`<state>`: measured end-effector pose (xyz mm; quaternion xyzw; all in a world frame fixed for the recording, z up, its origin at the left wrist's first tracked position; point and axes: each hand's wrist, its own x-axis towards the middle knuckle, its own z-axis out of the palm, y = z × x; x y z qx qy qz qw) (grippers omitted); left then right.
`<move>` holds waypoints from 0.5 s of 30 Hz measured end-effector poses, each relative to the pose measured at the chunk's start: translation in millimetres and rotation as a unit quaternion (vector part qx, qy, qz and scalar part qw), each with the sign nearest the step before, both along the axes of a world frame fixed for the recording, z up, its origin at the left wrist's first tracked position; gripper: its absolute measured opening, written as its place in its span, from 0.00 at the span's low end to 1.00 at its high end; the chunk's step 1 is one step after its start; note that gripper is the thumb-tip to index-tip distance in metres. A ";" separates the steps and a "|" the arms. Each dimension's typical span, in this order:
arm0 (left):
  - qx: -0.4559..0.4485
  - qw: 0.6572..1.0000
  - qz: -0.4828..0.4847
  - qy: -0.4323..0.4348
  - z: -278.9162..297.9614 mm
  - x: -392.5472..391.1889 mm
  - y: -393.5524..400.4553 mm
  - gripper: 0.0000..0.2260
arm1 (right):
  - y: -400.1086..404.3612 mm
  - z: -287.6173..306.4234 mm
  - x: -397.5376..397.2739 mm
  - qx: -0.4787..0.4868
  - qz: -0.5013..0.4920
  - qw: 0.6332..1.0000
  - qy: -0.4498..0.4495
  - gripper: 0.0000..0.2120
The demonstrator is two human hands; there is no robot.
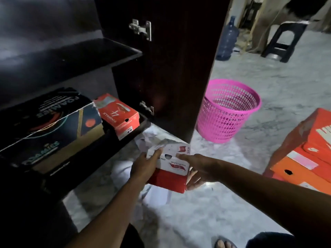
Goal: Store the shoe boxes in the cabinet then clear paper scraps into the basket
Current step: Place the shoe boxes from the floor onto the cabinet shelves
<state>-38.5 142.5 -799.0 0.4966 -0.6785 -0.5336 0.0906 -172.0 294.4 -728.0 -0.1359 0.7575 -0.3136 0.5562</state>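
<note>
Hands: 2 bare hands are holding 1 white-lidded red cardboard shoe box (169, 169) above the pale floor, in front of the open cabinet.
Left hand (146, 168): it is gripping the box's left side, fingers curled over the lid edge.
Right hand (197, 169): it is clasping the box's right side, one finger lying across the white lid.
Cabinet: the dark wooden cabinet (53, 56) is standing with its 1 door (172, 65) swung open; 2 metal hinges are showing on the door.
Boxes inside: 2 are sitting on the lower shelf, 1 large dark printed cardboard box (50, 129) and 1 smaller red cardboard shoe box (118, 115) just beside it.
Boxes outside: orange cardboard shoe boxes (308, 158) are stacking up at the right; the exact count is unclear.
Paper scraps: crumpled white paper scraps (150, 138) are lying on the floor below the door.
Basket: 1 pink plastic mesh basket (227, 111) is standing upright beside the door.
</note>
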 end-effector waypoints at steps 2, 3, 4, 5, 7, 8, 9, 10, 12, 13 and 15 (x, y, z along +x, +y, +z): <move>-0.007 0.999 0.049 0.022 11.5 17.2 -14.3 0.38 | -25.8 9.0 10.7 -0.002 0.023 0.999 0.022 0.28; -0.017 0.997 0.071 0.037 18.3 24.4 -19.5 0.38 | -36.8 12.3 15.3 -0.006 0.027 0.999 0.029 0.28; -0.028 0.994 0.095 0.053 22.0 32.2 -27.4 0.38 | -48.4 16.1 21.0 -0.014 0.030 0.999 0.036 0.28; -0.038 0.991 0.111 0.069 23.9 39.4 -35.0 0.37 | -59.5 19.8 26.8 -0.023 0.032 0.998 0.045 0.27; -0.050 0.985 0.125 0.108 28.0 46.4 -46.7 0.34 | -76.9 25.1 34.1 -0.048 0.029 0.996 0.065 0.25; -0.051 0.982 0.125 0.134 29.7 48.2 -51.6 0.34 | -84.6 27.4 36.0 -0.061 0.026 0.995 0.072 0.23; -0.049 0.977 0.129 0.160 31.6 47.9 -55.7 0.33 | -92.0 28.7 36.3 -0.074 0.025 0.994 0.076 0.21; -0.047 0.973 0.138 0.180 33.0 47.5 -61.1 0.31 | -101.4 30.8 36.1 -0.087 0.028 0.993 0.077 0.19; -0.049 0.964 0.155 0.210 31.9 42.8 -73.5 0.26 | -121.9 32.7 31.3 -0.107 0.034 0.991 0.077 0.15; -0.047 0.959 0.173 0.221 28.7 38.8 -81.6 0.26 | -134.2 31.0 27.7 -0.116 0.037 0.989 0.078 0.14; -0.041 0.951 0.204 0.230 24.6 30.1 -94.6 0.25 | -156.7 24.2 18.9 -0.138 0.031 0.986 0.083 0.12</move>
